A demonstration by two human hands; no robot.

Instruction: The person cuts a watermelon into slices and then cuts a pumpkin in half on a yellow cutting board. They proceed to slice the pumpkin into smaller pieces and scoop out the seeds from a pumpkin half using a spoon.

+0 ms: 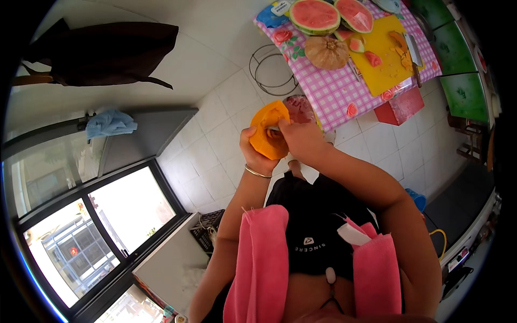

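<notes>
A hollowed piece of orange pumpkin [264,146] is held up in front of me, cut side showing. My left hand [254,153] wraps around its left and lower edge, a bangle on the wrist. Over the hollow, my right hand [302,139] is closed, fingers reaching into the pumpkin. A small greyish bit shows by those fingertips, too little to name. Just beyond the hands stands a round container [299,109] with reddish contents, partly covered by the pumpkin and my right hand.
The table, under a pink checked cloth [323,91], bears watermelon halves [315,17], a tan ribbed pumpkin [327,53] and a yellow cutting board [379,82] with scraps. A knife [413,49] lies at the board's right edge. A red box [399,106] and wire rings [264,83] are below.
</notes>
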